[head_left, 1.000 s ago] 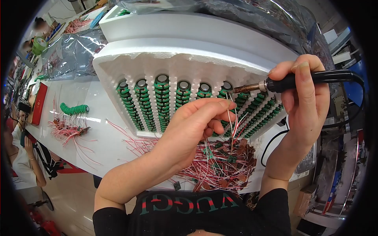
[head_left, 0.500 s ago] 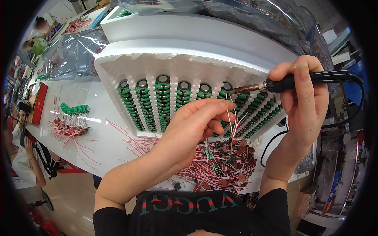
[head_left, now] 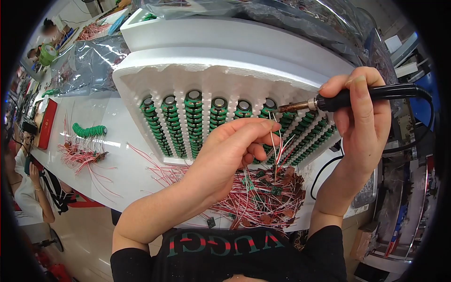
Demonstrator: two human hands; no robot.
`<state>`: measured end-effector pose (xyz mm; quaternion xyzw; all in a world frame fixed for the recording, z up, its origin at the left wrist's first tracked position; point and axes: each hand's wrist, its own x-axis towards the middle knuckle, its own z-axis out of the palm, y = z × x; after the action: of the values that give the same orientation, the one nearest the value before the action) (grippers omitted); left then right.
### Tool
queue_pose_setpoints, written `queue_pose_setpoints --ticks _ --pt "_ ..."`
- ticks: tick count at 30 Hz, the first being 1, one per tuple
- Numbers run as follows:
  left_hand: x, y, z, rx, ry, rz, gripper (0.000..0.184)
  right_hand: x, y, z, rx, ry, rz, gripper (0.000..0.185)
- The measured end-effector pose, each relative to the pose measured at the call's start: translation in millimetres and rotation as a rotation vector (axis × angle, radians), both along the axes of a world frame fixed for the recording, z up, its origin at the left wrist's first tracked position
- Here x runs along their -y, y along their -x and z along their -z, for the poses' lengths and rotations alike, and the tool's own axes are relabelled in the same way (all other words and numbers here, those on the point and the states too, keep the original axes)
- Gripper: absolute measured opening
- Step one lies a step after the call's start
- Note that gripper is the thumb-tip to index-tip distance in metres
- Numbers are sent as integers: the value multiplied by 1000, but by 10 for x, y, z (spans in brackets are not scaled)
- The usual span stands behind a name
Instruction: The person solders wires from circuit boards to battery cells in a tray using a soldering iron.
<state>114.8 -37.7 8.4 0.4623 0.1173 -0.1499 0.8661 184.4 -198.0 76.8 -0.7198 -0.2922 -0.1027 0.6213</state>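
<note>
My right hand (head_left: 361, 108) is closed around the black handle of a soldering iron (head_left: 340, 99). Its brown tip points left and reaches the top of a green round cell stack (head_left: 268, 104) in a white foam tray (head_left: 174, 66). Pinched in my left hand (head_left: 244, 143) are thin white wires (head_left: 275, 134), whose upper ends meet the same stack beside the tip. Whether tip and wire touch is too small to tell. Several rows of green-wrapped cells (head_left: 194, 120) stand in the tray. My left fingers hide part of the rows.
A heap of red and white wires with small boards (head_left: 258, 202) lies before the tray. On the left are a curved green stack (head_left: 89, 130), more wires (head_left: 82, 155) and a red box (head_left: 45, 124). Plastic bags (head_left: 89, 63) lie behind. The iron's black cable (head_left: 430, 113) loops at right.
Almost nothing differs. Both hands, the soldering iron and the wires hold nearly the same position, with only a tiny shift of the right hand.
</note>
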Motion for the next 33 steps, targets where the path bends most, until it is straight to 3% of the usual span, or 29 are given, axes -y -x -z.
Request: queue_pose_setpoints --ticks 9,17,33 --pt "-5 0 -7 -4 10 3 23 23 -6 17 9 -33 6 15" --pt "35 59 -10 4 14 -35 25 269 -98 157 -11 -341 -200 17" --pt "170 87 -49 89 -221 -90 29 565 -231 276 -99 -522 -342 18"
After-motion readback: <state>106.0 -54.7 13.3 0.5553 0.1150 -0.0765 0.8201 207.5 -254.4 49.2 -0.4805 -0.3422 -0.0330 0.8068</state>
